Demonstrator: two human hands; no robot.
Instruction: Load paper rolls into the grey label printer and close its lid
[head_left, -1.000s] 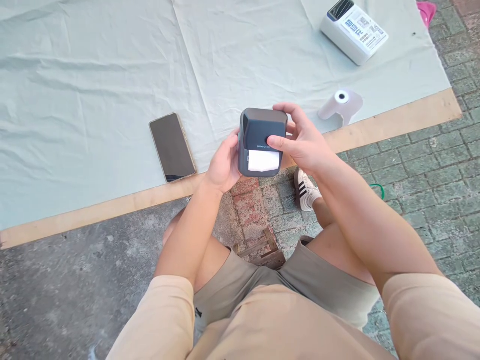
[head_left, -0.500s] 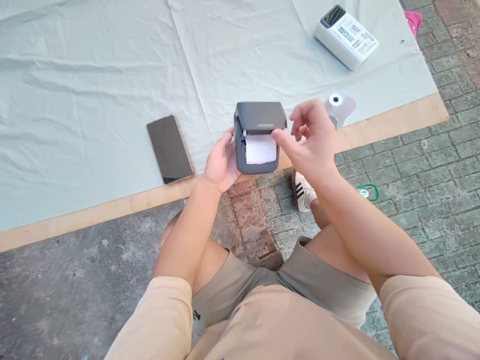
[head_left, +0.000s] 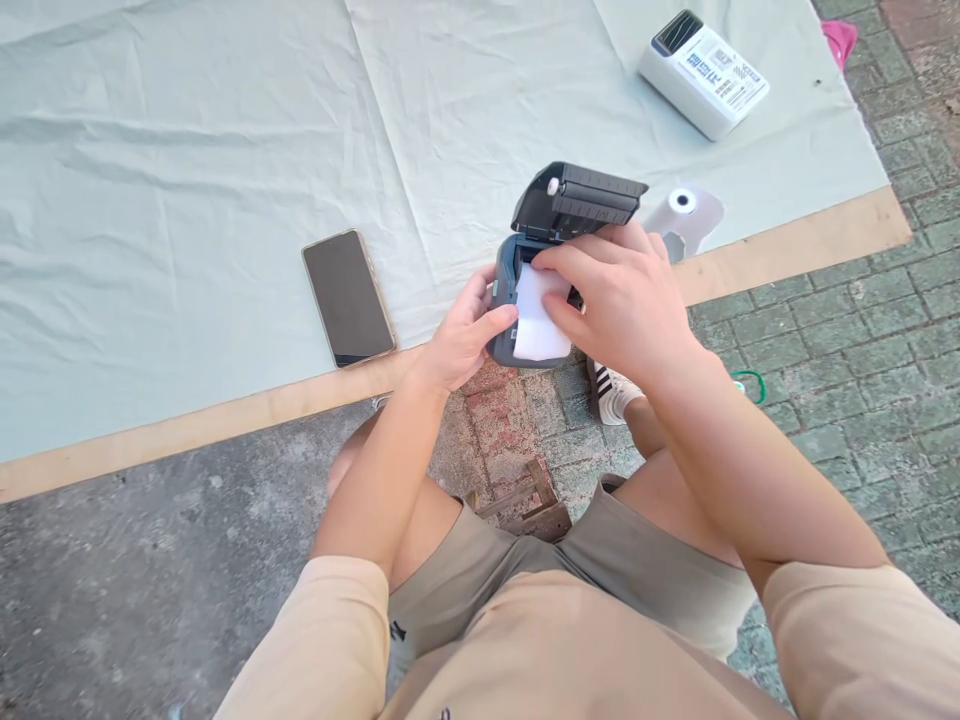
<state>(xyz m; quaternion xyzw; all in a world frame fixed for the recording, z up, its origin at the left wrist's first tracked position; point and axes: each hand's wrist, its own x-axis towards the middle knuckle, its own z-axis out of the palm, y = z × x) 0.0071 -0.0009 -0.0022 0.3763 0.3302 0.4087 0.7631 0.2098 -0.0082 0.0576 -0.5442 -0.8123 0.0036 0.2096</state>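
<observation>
A small dark grey label printer [head_left: 574, 195] is held in the air above the board's edge, its lid swung up and back. White paper [head_left: 536, 325] hangs out of its open bay. My left hand [head_left: 461, 335] grips the printer's body from the left and below, thumb against the paper. My right hand [head_left: 622, 295] lies over the open bay, fingers reaching in and touching the paper at its top; what is inside the bay is hidden by them.
A phone [head_left: 348, 297] lies face up on the pale green cloth [head_left: 187, 150] to the left. A paper roll [head_left: 682, 205] and a white box-shaped device [head_left: 703, 73] sit at the right. A wooden board edge [head_left: 187, 430] borders the pavement; my shoe [head_left: 611, 395] is below.
The printer's lid went from shut to fully open. My right hand left the lid and came down onto the paper in the bay. The printer tilted towards me.
</observation>
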